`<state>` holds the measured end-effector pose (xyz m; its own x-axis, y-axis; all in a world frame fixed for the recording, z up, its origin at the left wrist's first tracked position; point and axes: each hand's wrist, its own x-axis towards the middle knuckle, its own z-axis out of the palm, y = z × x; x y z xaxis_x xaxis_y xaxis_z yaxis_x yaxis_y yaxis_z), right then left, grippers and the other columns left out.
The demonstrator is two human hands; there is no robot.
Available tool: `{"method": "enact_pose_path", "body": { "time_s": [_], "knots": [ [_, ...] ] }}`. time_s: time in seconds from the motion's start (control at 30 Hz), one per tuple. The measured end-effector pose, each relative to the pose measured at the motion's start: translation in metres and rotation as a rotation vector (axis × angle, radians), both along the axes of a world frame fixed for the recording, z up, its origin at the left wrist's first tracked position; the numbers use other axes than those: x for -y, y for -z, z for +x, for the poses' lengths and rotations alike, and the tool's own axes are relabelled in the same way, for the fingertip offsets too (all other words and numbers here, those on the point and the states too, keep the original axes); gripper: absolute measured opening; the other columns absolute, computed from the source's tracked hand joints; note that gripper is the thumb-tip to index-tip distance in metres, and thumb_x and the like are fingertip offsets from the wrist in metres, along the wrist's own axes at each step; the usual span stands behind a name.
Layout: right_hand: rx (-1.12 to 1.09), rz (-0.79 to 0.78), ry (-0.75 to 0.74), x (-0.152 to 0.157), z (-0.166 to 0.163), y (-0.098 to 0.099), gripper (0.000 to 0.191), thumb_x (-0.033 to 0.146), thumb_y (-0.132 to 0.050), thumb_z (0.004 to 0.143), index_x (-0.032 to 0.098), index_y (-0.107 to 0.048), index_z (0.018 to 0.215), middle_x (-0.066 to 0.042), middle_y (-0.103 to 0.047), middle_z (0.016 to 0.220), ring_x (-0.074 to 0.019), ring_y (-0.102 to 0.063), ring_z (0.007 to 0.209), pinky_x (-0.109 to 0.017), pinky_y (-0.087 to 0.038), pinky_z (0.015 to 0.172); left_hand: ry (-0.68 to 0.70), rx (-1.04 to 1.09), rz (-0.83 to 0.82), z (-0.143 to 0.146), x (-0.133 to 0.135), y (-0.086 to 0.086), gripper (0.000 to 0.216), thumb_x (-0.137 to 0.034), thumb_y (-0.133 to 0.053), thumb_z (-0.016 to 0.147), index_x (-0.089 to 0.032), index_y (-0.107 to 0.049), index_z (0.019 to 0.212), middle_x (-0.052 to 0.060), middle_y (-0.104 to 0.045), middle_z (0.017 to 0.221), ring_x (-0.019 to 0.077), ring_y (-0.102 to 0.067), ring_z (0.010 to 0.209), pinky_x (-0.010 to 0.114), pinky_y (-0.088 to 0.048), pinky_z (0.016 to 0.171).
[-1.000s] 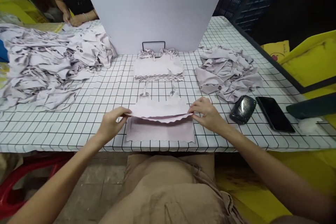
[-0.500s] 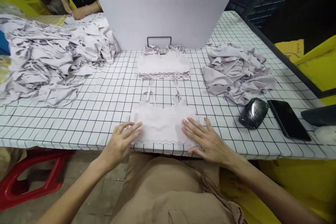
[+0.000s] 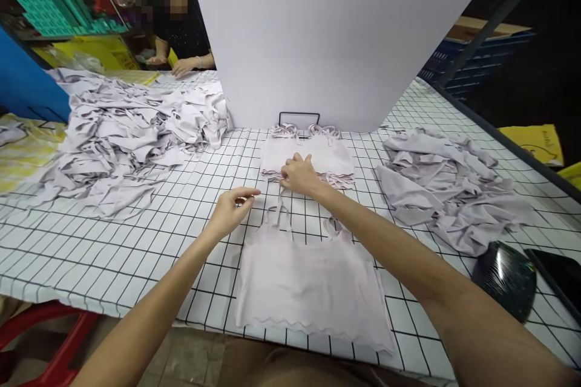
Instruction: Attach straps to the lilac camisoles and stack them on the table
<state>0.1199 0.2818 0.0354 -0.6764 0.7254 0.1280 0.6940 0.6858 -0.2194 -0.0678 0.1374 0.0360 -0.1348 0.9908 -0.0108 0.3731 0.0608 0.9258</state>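
A pale camisole top (image 3: 308,278) lies flat near the table's front edge, with its scalloped hem towards me and its straps pointing away. My right hand (image 3: 298,175) reaches over it, fingers curled in a pinch at the upper end of its left strap (image 3: 282,213). That hand also overlaps the lower edge of a neat stack of like tops (image 3: 308,154). To the left of the strap, my left hand (image 3: 232,210) hovers with thumb and forefinger apart, holding nothing. My right forearm covers part of the right strap.
Loose pale garments are heaped at left (image 3: 136,127) and at right (image 3: 440,181). Behind the stack stand a thin wire frame (image 3: 299,113) and a large white panel (image 3: 336,36). A black wrapped object (image 3: 506,278) and a phone (image 3: 560,278) lie at right. Across the table, a person (image 3: 186,30) works.
Both hands have left the flat camisole's sides and moved away from me. The right one has reached the strap end by the stack; the left is raised beside it. The view has shifted.
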Motion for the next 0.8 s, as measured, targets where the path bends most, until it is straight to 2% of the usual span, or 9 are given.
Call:
{"method": "enact_pose_path", "body": {
  "time_s": [0.1, 0.17, 0.27, 0.37, 0.47, 0.57, 0.67, 0.73, 0.8],
  "knots": [
    [0.001, 0.011, -0.023, 0.008, -0.012, 0.005, 0.018, 0.011, -0.054, 0.089, 0.015, -0.067, 0.079, -0.014, -0.071, 0.092, -0.0292, -0.051, 0.097, -0.055, -0.038, 0.094, -0.017, 0.257, -0.163, 0.005, -0.02, 0.005, 0.028, -0.038, -0.077, 0.076, -0.015, -0.078, 0.093, 0.012, -0.075, 0.107, 0.02, -0.069, 0.086, 0.035, -0.055, 0.08],
    [-0.02, 0.053, -0.038, 0.019, -0.013, 0.005, 0.019, 0.011, -0.049, 0.092, 0.014, -0.067, 0.085, -0.013, -0.071, 0.091, -0.0276, -0.05, 0.095, -0.052, -0.037, 0.094, -0.013, 0.463, -0.227, 0.013, -0.032, 0.009, 0.038, -0.047, -0.081, 0.072, -0.013, -0.078, 0.087, 0.013, -0.075, 0.102, 0.0171, -0.068, 0.078, 0.03, -0.053, 0.07],
    [-0.081, 0.248, -0.101, 0.037, -0.006, 0.006, 0.019, 0.012, -0.049, 0.093, 0.014, -0.065, 0.083, -0.012, -0.069, 0.085, -0.027, -0.049, 0.091, -0.052, -0.035, 0.094, -0.068, 0.689, -0.207, 0.029, -0.041, 0.012, 0.045, -0.05, -0.09, 0.059, -0.011, -0.079, 0.078, 0.009, -0.071, 0.082, 0.012, -0.061, 0.068, 0.024, -0.046, 0.06],
    [-0.231, 0.406, -0.212, 0.05, 0.008, 0.008, 0.022, 0.014, -0.049, 0.096, 0.016, -0.063, 0.078, -0.009, -0.066, 0.078, -0.0237, -0.046, 0.085, -0.044, -0.039, 0.086, -0.132, 0.76, -0.132, 0.042, -0.037, 0.01, 0.041, -0.043, -0.095, 0.052, -0.012, -0.079, 0.074, 0.003, -0.064, 0.067, 0.0077, -0.051, 0.062, 0.022, -0.04, 0.055],
    [-0.349, 0.462, -0.271, 0.06, 0.021, 0.007, 0.024, 0.014, -0.049, 0.098, 0.018, -0.06, 0.076, -0.006, -0.062, 0.073, -0.0214, -0.044, 0.081, -0.038, -0.039, 0.079, -0.114, 0.763, -0.1, 0.051, -0.025, 0.004, 0.038, -0.042, -0.093, 0.056, -0.014, -0.081, 0.078, 0.005, -0.069, 0.075, 0.009, -0.054, 0.066, 0.022, -0.042, 0.056],
    [-0.368, 0.494, -0.292, 0.071, 0.028, 0.002, 0.029, 0.01, -0.045, 0.098, 0.019, -0.059, 0.073, -0.006, -0.06, 0.072, -0.0223, -0.045, 0.083, -0.041, -0.039, 0.082, -0.129, 0.789, -0.064, 0.056, -0.016, -0.002, 0.04, -0.037, -0.095, 0.052, -0.014, -0.082, 0.082, 0.007, -0.073, 0.081, 0.0119, -0.06, 0.07, 0.025, -0.049, 0.063],
    [-0.52, 0.315, -0.329, 0.082, 0.032, -0.005, 0.026, 0.014, -0.046, 0.099, 0.019, -0.063, 0.08, -0.007, -0.064, 0.077, -0.0221, -0.05, 0.085, -0.041, -0.042, 0.083, -0.149, 0.83, -0.049, 0.06, -0.008, -0.008, 0.039, -0.034, -0.096, 0.05, -0.013, -0.081, 0.08, 0.006, -0.074, 0.077, 0.0124, -0.064, 0.068, 0.029, -0.055, 0.07],
    [-0.713, 0.085, -0.218, 0.088, 0.035, -0.01, 0.02, 0.022, -0.052, 0.099, 0.02, -0.065, 0.084, -0.006, -0.066, 0.081, -0.0205, -0.053, 0.084, -0.039, -0.045, 0.081, -0.122, 0.792, 0.001, 0.063, -0.002, -0.012, 0.036, -0.035, -0.093, 0.056, -0.013, -0.081, 0.081, 0.005, -0.073, 0.075, 0.0127, -0.065, 0.065, 0.031, -0.056, 0.072],
    [-0.862, -0.236, -0.047, 0.093, 0.038, -0.015, 0.018, 0.035, -0.064, 0.093, 0.021, -0.068, 0.084, -0.004, -0.067, 0.082, -0.0195, -0.058, 0.083, -0.038, -0.047, 0.08, -0.069, 0.68, 0.104, 0.065, 0.004, -0.016, 0.03, -0.036, -0.089, 0.065, -0.014, -0.08, 0.082, 0.005, -0.073, 0.076, 0.0132, -0.066, 0.065, 0.03, -0.057, 0.07]
  ]
}}
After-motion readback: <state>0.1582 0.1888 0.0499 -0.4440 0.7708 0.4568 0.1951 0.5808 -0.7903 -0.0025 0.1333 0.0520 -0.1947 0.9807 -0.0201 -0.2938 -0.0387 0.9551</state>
